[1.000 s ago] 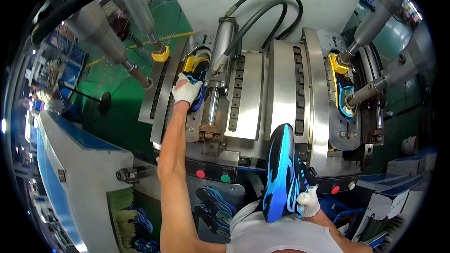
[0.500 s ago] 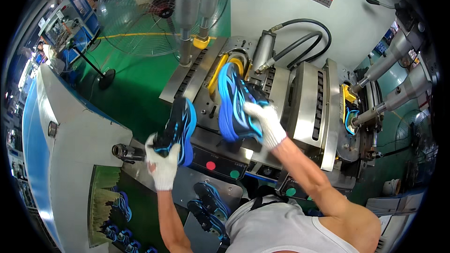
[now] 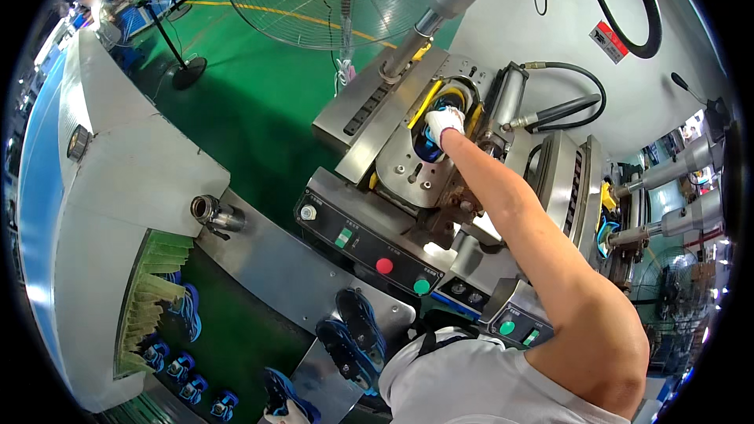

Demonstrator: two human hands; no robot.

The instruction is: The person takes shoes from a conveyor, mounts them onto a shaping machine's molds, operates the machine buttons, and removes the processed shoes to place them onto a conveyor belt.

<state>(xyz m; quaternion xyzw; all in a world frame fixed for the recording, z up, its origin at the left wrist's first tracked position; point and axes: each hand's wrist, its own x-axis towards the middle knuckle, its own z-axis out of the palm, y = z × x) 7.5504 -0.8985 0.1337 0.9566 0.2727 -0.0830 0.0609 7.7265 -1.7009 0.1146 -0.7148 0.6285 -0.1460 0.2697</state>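
My right hand, in a white knit glove, is closed on a black and blue sports shoe. That shoe sits in the oval opening of a metal press station, between yellow pads. At the lower edge, my gloved left hand holds another black and blue shoe over the green belt; part of this hand is cut off by the frame. Two more such shoes lie side by side on the steel ledge close to my body.
Several shoes stand on the green conveyor belt, beside a fringed curtain. A control panel with red and green buttons fronts the press. Cylinders hang above it, and a large fan stands behind.
My right hand has carried its shoe away from me, into the press opening. My left hand has brought the other shoe down and back to the belt. The view has shifted.
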